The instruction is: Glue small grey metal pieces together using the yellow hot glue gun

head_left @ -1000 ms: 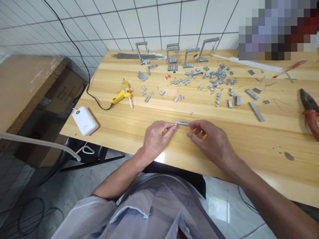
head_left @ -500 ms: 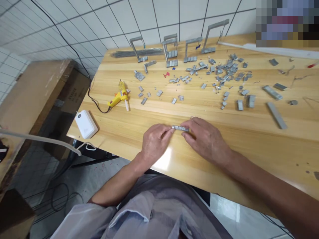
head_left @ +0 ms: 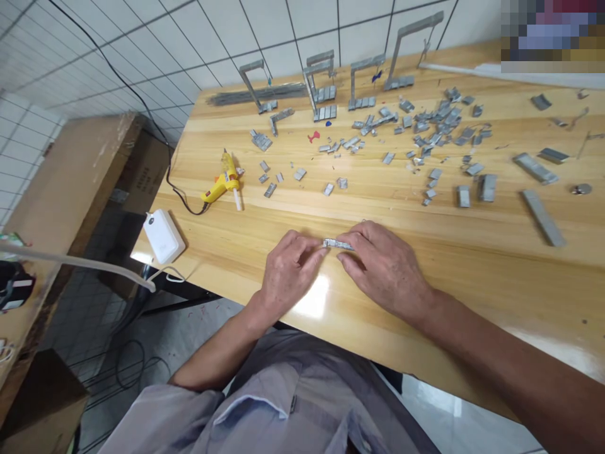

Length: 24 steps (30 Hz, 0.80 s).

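Observation:
A short silver-grey strip (head_left: pixel 336 244), like a bar of joined staples, lies between my two hands just above or on the wooden table. The fingertips and thumb of my left hand (head_left: pixel 290 271) pinch its left end. My right hand (head_left: pixel 390 268) grips its right end between thumb and forefinger, and the fingers cover that end. Beyond the hands are several small grey staple pieces, the closest a pair of little blocks (head_left: pixel 329 188).
A yellow glue gun (head_left: pixel 222 184) and a white power bank (head_left: pixel 163 237) lie to the left. Small grey frames, one of them a tall frame (head_left: pixel 394 53), stand along the tiled wall. Loose staple pieces (head_left: pixel 437 126) are heaped at the right, near a long grey bar (head_left: pixel 542 217).
The camera view has shifted slightly. Both hands keep hold of the strip in nearly the same place, and its left end shows a little more toward the camera.

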Motion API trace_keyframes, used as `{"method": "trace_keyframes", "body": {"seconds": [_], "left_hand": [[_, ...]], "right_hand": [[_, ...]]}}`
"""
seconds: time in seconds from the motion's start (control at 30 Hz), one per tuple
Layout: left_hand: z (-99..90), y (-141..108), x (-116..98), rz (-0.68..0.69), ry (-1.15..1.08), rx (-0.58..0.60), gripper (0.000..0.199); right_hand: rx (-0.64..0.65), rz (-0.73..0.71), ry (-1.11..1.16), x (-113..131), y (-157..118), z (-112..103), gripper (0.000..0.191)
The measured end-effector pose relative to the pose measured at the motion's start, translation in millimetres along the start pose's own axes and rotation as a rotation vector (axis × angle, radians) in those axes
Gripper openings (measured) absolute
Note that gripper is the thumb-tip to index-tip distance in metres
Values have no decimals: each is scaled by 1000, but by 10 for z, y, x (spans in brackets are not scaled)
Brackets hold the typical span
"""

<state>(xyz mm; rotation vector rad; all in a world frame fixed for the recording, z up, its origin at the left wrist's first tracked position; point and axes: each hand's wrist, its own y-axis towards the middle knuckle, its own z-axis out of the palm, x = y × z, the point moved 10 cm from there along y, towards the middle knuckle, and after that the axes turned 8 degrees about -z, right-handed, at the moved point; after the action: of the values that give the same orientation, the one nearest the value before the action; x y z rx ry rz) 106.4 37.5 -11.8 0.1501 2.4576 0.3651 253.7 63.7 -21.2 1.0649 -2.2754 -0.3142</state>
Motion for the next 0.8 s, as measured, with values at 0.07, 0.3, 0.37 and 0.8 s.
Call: {"method": "trace_keyframes", "body": {"seconds": [0.07, 0.3, 0.37, 0.8], "left_hand": [[13, 2, -1, 10, 0, 11, 1], [49, 31, -34, 41, 9, 31, 8], [45, 34, -47, 52, -2, 26, 9], [64, 42, -34, 5, 26, 11, 12]], "right_hand": [[-7, -9, -27, 2, 19, -3, 18], [-12, -43, -135, 38, 97, 11, 12], [-14, -47, -139, 45, 104, 22, 10], [-4, -52, -120, 23, 102, 61, 11]]}}
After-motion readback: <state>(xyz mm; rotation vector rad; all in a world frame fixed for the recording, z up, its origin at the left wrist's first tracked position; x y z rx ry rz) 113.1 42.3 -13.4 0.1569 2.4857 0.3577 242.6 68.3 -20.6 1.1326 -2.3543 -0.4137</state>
